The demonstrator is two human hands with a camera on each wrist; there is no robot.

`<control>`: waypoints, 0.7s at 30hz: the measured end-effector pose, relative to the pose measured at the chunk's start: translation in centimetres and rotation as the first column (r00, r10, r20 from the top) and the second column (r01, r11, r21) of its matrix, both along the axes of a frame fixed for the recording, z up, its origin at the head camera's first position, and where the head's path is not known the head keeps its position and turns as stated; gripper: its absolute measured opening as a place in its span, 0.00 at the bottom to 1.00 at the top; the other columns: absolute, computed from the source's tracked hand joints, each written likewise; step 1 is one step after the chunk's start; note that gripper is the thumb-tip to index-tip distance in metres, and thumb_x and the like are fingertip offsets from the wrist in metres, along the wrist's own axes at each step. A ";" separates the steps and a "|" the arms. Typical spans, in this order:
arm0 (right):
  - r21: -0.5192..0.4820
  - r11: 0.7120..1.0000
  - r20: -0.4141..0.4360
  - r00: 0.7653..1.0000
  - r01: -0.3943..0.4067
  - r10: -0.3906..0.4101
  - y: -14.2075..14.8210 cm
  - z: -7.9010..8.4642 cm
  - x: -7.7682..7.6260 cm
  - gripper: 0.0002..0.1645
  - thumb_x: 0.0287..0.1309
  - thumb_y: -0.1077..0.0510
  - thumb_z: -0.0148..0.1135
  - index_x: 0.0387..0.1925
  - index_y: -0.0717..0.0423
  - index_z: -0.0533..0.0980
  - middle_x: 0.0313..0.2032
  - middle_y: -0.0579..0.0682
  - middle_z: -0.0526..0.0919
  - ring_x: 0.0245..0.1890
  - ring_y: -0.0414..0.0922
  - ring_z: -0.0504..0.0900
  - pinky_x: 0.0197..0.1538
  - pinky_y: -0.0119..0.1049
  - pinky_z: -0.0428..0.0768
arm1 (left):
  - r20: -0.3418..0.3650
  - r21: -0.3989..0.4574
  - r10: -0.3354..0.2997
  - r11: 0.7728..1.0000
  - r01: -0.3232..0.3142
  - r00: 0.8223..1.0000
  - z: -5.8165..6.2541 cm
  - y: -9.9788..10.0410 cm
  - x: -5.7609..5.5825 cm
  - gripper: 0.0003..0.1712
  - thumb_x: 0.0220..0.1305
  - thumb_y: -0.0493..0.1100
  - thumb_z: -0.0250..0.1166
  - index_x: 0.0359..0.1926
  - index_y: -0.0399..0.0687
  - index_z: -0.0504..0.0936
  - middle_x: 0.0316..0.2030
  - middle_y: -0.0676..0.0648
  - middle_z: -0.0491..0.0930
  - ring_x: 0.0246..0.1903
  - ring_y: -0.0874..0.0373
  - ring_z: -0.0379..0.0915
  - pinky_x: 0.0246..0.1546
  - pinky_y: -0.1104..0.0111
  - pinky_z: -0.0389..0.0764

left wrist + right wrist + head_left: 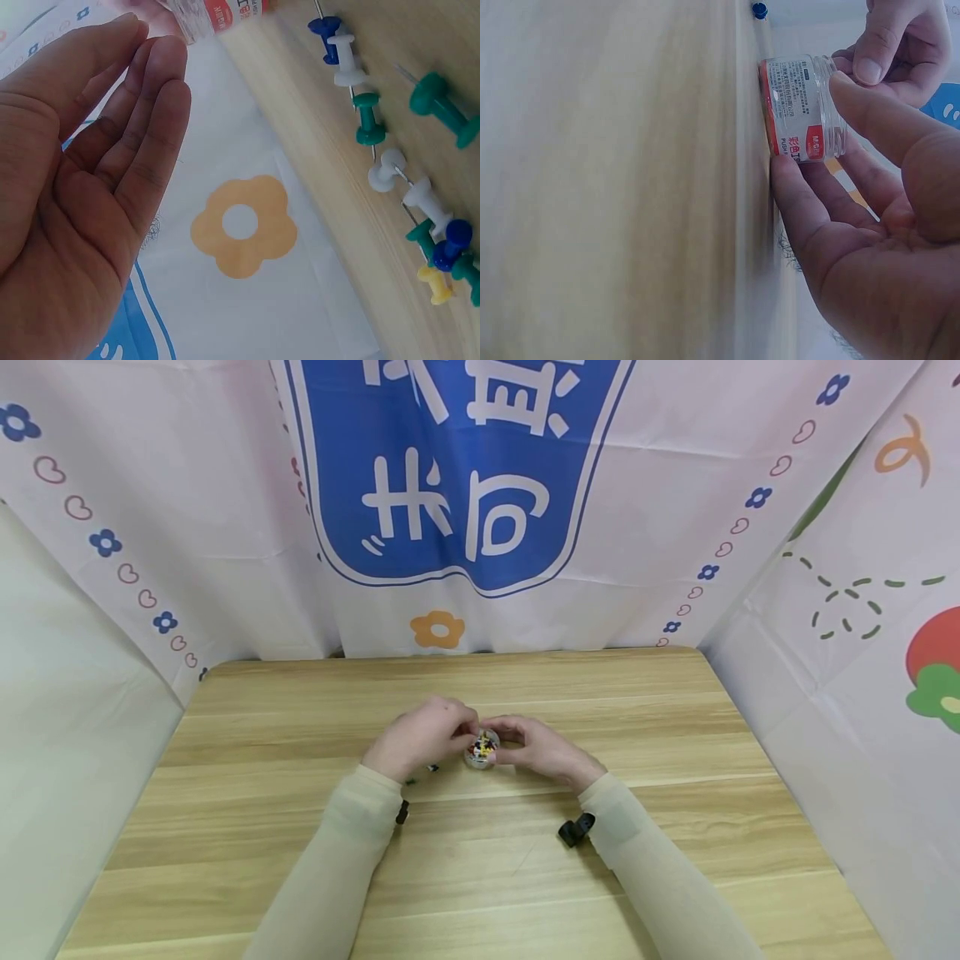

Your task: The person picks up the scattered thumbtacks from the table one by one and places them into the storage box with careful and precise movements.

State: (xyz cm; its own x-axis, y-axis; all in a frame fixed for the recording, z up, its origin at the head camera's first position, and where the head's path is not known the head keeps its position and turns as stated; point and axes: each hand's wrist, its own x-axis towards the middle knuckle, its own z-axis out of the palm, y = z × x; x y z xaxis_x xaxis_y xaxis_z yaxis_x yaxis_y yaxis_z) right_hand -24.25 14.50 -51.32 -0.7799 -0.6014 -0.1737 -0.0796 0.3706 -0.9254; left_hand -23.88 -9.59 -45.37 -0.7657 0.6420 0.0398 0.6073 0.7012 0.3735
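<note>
My right hand (pixel 542 747) holds a small clear jar (pixel 799 109) of push pins, thumb at its mouth and fingers round its side. From above, coloured push pins (pixel 483 745) show inside it. My left hand (pixel 427 735) is at the jar's mouth, thumb and fingertips close together. Whether something sits between those fingertips is hidden. In the left wrist view, loose push pins lie on the table by the left hand, among them a green push pin (pixel 442 109), a white push pin (pixel 346 60) and a yellow push pin (pixel 435 285).
The wooden table (pixel 480 877) extends round both arms. At its back hangs a printed white cloth (pixel 630 552), with more cloth at the sides. A blue push pin (pixel 760 10) stands out beyond the jar in the right wrist view.
</note>
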 end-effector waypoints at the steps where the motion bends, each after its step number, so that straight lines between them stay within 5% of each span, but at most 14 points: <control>1: -0.001 1.000 -0.002 1.000 0.000 0.000 0.0 0.0 0.0 0.34 0.66 0.54 0.70 0.71 0.36 0.72 0.70 0.38 0.73 0.70 0.41 0.69 0.72 0.43 0.65 | 0.009 0.001 0.006 1.000 -0.006 1.000 0.0 -0.1 0.0 0.03 0.70 0.45 0.68 0.39 0.54 0.87 0.36 0.59 0.82 0.33 0.65 0.74 0.36 0.69 0.78; 14: 0.001 1.000 0.023 0.999 0.030 -0.030 0.0 -0.2 0.0 0.34 0.63 0.54 0.72 0.70 0.38 0.73 0.68 0.42 0.76 0.69 0.42 0.71 0.71 0.44 0.67 | 0.088 -0.047 0.095 0.995 -0.092 0.992 0.7 -3.2 -0.5 0.02 0.68 0.44 0.70 0.38 0.52 0.86 0.36 0.56 0.82 0.35 0.61 0.76 0.39 0.63 0.80; 21: 0.005 0.999 0.031 0.999 0.036 -0.036 -0.1 -0.2 0.1 0.35 0.63 0.54 0.72 0.71 0.39 0.73 0.67 0.43 0.76 0.68 0.42 0.71 0.71 0.45 0.67 | 0.213 -0.104 0.192 0.979 -0.173 0.958 0.9 -5.4 -0.3 0.02 0.65 0.40 0.71 0.38 0.49 0.86 0.34 0.54 0.81 0.35 0.58 0.75 0.39 0.60 0.79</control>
State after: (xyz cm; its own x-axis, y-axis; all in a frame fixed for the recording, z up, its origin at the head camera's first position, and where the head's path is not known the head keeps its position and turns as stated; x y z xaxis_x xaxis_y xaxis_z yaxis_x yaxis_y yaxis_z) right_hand -24.15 14.44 -51.53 -0.7953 -0.5722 -0.2004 -0.0377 0.3766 -0.9256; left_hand -24.20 -14.99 -44.47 -0.8539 0.4841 -0.1912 0.3748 0.8268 0.4194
